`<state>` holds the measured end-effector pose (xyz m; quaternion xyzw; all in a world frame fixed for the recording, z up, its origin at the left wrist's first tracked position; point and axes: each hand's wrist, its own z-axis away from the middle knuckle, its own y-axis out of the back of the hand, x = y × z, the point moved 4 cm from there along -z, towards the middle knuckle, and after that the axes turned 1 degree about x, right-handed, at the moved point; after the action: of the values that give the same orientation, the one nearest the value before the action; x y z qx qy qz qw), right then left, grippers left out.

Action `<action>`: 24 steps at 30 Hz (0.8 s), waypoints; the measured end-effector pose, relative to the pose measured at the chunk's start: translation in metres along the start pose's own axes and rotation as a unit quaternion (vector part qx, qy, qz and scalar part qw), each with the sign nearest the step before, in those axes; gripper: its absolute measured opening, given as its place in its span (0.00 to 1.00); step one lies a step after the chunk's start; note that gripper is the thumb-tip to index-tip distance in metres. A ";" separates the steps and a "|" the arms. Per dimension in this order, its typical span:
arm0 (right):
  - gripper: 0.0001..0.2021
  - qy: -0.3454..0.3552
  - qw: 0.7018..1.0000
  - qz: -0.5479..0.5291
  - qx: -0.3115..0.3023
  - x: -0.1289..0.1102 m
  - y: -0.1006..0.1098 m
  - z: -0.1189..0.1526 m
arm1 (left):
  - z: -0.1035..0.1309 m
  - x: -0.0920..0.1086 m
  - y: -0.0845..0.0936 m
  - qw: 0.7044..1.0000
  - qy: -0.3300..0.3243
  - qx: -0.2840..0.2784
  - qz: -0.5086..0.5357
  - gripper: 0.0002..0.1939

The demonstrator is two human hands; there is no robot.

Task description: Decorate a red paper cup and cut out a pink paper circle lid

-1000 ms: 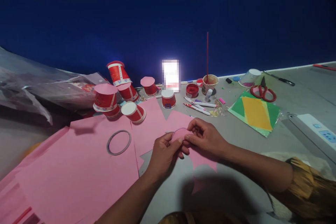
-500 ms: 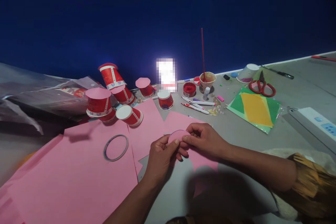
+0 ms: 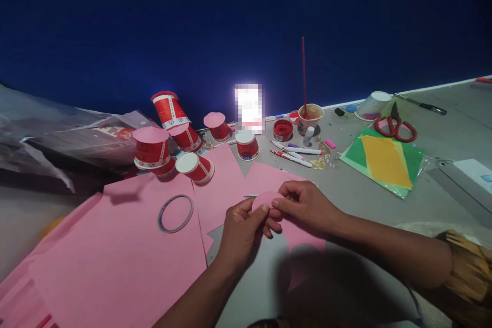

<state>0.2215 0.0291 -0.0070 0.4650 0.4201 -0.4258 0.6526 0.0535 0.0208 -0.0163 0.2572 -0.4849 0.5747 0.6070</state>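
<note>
A pink paper disc is pinched between both hands above the table. My left hand grips its left edge with the thumb on top. My right hand is closed on its right edge, thumb and fingers meeting near the left fingertips. Below the hands lies a cut pink paper sheet with curved edges. To the left, a grey ring rests on a large pink sheet.
Red paper cups, several topped with pink discs, stand at the back left. Behind my hands are markers, a red paint pot and a cup with a stick. Scissors lie by green and yellow paper on the right.
The view has shifted slightly, so the scene sits a little further right. The disc has turned slightly in my fingers, and the dark line along its upper edge no longer shows.
</note>
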 end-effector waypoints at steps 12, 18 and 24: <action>0.15 0.002 1.000 0.003 0.000 0.002 -0.001 0.000 | 0.001 0.001 0.000 1.000 0.009 0.010 -0.018 0.19; 0.14 -0.014 1.000 -0.002 -0.011 0.005 -0.002 0.000 | 0.002 -0.001 0.001 0.999 0.026 0.019 -0.038 0.17; 0.15 -0.013 1.000 0.010 -0.020 0.005 -0.002 0.001 | 0.001 0.000 0.001 0.997 0.046 0.020 -0.053 0.17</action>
<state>0.2218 0.0267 -0.0122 0.4504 0.4156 -0.4164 0.6716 0.0527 0.0202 -0.0164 0.2678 -0.4309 0.5627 0.6527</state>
